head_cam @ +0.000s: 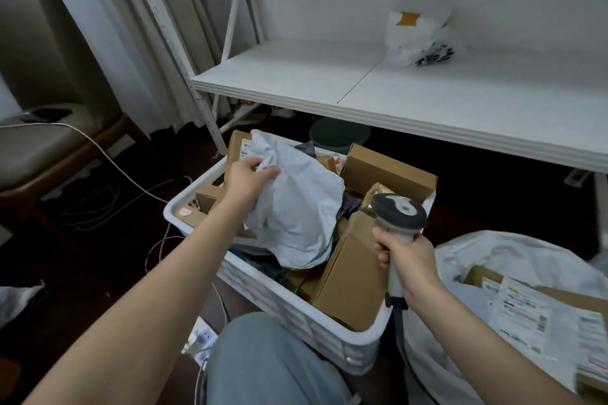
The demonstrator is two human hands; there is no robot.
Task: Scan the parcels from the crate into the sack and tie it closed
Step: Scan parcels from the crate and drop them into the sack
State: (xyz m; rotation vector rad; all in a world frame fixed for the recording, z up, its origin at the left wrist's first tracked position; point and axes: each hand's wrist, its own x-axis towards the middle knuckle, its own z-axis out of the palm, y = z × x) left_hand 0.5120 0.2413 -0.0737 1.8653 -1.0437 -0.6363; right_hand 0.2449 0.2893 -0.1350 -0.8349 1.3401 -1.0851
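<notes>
Parcel (296, 207), a soft grey mailer, lies atop the crate (289, 309), left hand (248, 179) pinching its far corner, right hand (408, 260) gripping the scanner (399, 212) just right, sack (513, 260) beyond.

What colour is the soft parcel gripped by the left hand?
Pale grey-blue, plain; the soft parcel shows clearly in the head view.

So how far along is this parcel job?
Begun: labelled parcels already lie in the sack. In hand: the left hand grips a grey mailer over the crate, the right hand holds the scanner. Left: several cardboard boxes fill the crate, and the sack is open, untied.
</notes>
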